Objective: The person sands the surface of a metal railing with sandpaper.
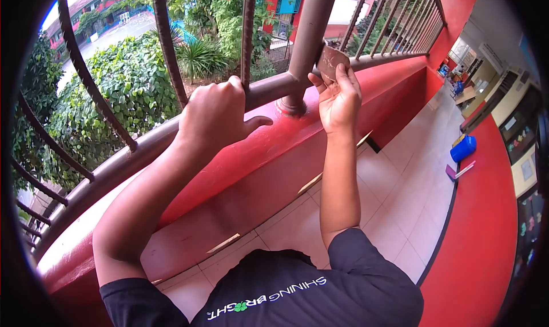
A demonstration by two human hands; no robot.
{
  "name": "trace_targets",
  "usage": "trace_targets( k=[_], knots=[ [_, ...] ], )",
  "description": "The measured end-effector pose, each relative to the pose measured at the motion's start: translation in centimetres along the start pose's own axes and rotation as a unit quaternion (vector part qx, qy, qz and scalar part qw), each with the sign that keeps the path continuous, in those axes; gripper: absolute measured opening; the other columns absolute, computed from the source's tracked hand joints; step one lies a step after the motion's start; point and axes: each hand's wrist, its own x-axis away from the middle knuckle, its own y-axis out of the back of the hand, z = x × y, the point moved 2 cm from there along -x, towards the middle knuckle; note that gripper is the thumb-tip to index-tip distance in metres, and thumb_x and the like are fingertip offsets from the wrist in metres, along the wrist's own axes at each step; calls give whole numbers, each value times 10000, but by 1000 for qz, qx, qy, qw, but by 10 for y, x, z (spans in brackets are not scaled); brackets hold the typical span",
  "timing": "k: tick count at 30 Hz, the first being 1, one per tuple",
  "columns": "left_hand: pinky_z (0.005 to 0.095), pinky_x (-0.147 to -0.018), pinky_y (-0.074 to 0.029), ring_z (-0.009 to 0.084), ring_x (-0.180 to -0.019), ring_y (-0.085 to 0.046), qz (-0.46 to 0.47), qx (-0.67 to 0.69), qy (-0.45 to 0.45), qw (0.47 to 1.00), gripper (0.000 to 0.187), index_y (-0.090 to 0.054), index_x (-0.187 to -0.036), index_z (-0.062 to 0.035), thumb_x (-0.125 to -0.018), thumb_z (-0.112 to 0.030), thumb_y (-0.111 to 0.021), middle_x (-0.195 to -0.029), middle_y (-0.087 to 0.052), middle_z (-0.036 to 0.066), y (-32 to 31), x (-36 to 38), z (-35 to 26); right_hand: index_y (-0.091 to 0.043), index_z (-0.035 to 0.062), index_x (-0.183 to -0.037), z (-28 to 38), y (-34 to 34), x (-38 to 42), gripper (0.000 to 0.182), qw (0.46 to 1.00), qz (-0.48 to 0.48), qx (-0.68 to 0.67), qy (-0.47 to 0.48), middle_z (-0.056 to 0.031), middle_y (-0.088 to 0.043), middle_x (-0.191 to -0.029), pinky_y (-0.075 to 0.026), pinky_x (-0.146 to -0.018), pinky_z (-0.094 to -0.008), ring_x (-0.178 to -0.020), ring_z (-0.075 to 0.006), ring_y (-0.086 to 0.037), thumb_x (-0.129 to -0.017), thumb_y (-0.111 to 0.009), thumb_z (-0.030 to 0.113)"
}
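Observation:
My left hand (210, 112) is wrapped over the brown metal railing (269, 90), its thumb stretched out to the right along the near side. To the right of the thick upright post (309, 32), my right hand (338, 101) is raised with the palm towards me. Between its thumb and fingers it pinches a worn brown piece of sandpaper (331, 62) with pale creases. The sandpaper is held close beside the post, above the lower rail. Twisted vertical bars (166, 38) rise from the rail near my left hand.
Below the railing runs a red ledge (251, 149) over a tiled corridor floor (394, 195). Strips of wood (223, 244) lie along the wall's foot. A blue bin (463, 148) stands by the opposite red wall (480, 235). Green bushes (114, 86) grow beyond the bars.

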Motion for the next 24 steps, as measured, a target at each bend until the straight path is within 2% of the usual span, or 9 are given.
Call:
trace_targets(
  k=[1,4,8,13,15,18,21,22,24],
  knots=[
    [470,-708,-603,385,-739,-731,-3,3,2,1000,835,-635,-888,79,-745,-732,-777,-758,-691,217,-3,1,3,-590,14,-1254,-3,-5,1,236,1000,3,4,0,-104,-697,-1188,-627,-841,-392,-1047,-215,-706,-1076,-524,155],
    [411,-634,-601,326,-671,-739,-58,-11,-39,997,726,-629,-851,37,-761,-663,-799,-718,-702,165,-4,3,3,-664,41,-1070,-5,-17,1,196,979,-39,191,58,-36,-694,-1004,-602,-710,-285,-857,-112,-664,-916,-776,91],
    [457,-685,-604,374,-697,-730,-13,22,-22,999,813,-630,-877,80,-756,-709,-784,-741,-695,210,-3,1,4,-702,66,-1111,5,-11,-10,248,934,-53,351,29,-22,-726,-1007,-550,-721,-261,-918,-86,-667,-896,-806,130],
    [448,-655,-603,366,-680,-733,-31,30,-35,998,793,-627,-879,72,-765,-697,-785,-729,-697,204,-7,2,6,-649,25,-1373,8,-7,-19,446,929,-64,363,33,-80,-726,-1207,-528,-729,-270,-997,-82,-662,-969,-729,196],
    [445,-650,-602,363,-679,-733,-34,29,-33,998,789,-627,-879,70,-766,-695,-785,-729,-698,201,-6,2,6,-701,-14,-1272,3,8,-28,365,878,-7,461,126,-29,-728,-954,-487,-666,-257,-774,-83,-624,-986,-718,212],
    [441,-643,-600,360,-679,-733,-32,26,-31,999,777,-628,-876,65,-770,-688,-786,-730,-701,196,-5,2,5,-704,-21,-1222,7,-10,-31,319,953,8,295,71,-31,-706,-918,-473,-726,-317,-777,-110,-595,-1046,-641,237],
    [438,-638,-599,358,-677,-733,-27,26,-28,999,760,-628,-872,57,-775,-680,-787,-728,-702,194,-5,1,5,-708,-30,-1092,5,-13,-26,301,902,-3,419,105,13,-625,-840,-424,-705,-323,-751,-96,-511,-1088,-569,238],
    [437,-636,-598,357,-675,-732,-25,24,-28,999,753,-627,-869,52,-777,-678,-785,-725,-702,193,-5,2,5,-654,36,-902,-7,-7,-22,308,866,-22,499,29,59,-496,-775,-340,-655,-272,-722,-62,-413,-1108,-524,224],
    [436,-635,-598,355,-673,-732,-37,20,-29,999,746,-626,-865,47,-779,-678,-784,-721,-700,195,-7,2,6,-640,71,-917,3,1,-35,272,914,2,406,11,68,-478,-761,-336,-641,-274,-704,-61,-423,-1107,-534,235]
  ],
)
